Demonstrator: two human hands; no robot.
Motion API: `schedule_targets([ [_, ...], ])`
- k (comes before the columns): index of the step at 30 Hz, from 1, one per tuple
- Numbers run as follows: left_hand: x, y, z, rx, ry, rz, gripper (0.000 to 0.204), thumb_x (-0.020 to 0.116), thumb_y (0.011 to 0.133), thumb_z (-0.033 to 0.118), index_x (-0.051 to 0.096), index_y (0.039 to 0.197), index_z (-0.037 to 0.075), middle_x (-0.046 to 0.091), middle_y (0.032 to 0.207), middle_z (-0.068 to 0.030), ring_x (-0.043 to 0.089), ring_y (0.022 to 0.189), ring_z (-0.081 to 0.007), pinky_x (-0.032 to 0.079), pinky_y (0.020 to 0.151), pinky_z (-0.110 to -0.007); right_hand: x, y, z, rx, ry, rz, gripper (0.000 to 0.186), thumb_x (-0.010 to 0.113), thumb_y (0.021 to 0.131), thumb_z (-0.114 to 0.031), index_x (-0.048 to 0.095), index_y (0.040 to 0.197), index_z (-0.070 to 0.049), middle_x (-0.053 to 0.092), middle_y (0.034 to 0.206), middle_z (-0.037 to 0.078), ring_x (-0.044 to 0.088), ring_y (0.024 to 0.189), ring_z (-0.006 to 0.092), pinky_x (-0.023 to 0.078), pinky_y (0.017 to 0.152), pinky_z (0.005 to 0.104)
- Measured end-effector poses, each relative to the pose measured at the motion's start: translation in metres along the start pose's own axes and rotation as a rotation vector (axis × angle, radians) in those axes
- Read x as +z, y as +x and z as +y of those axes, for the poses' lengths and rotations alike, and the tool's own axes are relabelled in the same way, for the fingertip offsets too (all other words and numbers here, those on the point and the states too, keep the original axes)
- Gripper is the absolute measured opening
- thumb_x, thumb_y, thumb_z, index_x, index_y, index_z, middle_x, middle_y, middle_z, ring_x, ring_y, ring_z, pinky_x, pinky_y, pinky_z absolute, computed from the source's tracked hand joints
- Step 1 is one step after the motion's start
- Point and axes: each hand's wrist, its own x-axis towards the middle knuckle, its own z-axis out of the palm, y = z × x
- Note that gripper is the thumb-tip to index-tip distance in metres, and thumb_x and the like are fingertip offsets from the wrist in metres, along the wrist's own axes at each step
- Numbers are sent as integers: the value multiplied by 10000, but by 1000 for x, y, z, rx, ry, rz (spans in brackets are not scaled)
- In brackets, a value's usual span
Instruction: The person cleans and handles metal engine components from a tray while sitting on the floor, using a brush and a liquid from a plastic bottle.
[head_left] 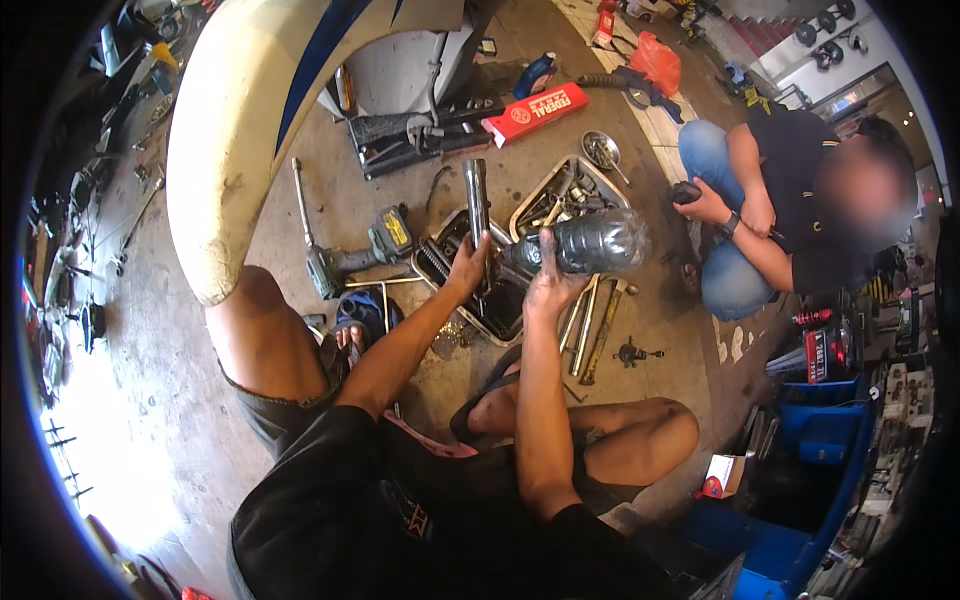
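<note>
Over trays (508, 312): tube (476, 190) seemingly upright, bottle (597, 246) pointing leftward.

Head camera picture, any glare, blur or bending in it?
Head view: white glare washes out the floor at lower left; highlights streak the plastic bottle; the nearby person's head is blurred; the blue container bows near the picture's black rim.

shirt (320, 500): black, short-sleeved | chest print (415, 517): small, orange-toned | shorts (275, 415): dark, loose | forearms (420, 330): bare
</note>
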Motion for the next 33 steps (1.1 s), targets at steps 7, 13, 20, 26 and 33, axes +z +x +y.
schedule_targets([
  [7, -7, 0, 1, -433, -470, -86, 303, 570, 918, 384, 537, 960, 86, 557, 686, -43, 547, 528, -173, 478, 499, -320, 3, 1, -13, 14, 65, -77, 654, 861, 657, -48, 503, 1199, 27, 581, 1138, 132, 570, 997, 205, 464, 907, 345],
  [13, 9, -12, 16, -473, -384, -118, 275, 646, 872, 297, 533, 1014, 91, 577, 826, -40, 584, 626, -193, 513, 554, -359, 5, 10, -29, -16, -1, -93, 607, 864, 675, -98, 526, 1164, 29, 615, 1048, 106, 593, 898, 194, 482, 844, 340],
  [20, 11, -31, 15, -465, -598, -239, 264, 598, 795, 82, 492, 1036, 99, 570, 812, -55, 603, 691, -221, 543, 627, -379, -3, 23, -29, -89, -24, -112, 631, 868, 673, -123, 523, 1180, 25, 617, 1071, 108, 589, 919, 195, 466, 871, 335],
  [26, 4, -35, -2, -433, -503, -96, 185, 560, 783, 85, 503, 958, 88, 532, 743, -36, 577, 656, -184, 521, 595, -350, -6, 22, -25, -64, -153, -155, 648, 883, 652, -171, 535, 1162, 27, 635, 1040, 110, 606, 884, 201, 476, 848, 339],
  [33, 16, -38, 3, -467, -336, -11, 339, 570, 857, 229, 484, 1155, 91, 548, 808, -46, 569, 650, -192, 521, 581, -359, -7, 17, -29, -103, -179, -148, 629, 886, 649, -210, 554, 1129, 25, 649, 1013, 119, 615, 869, 209, 479, 840, 342],
])
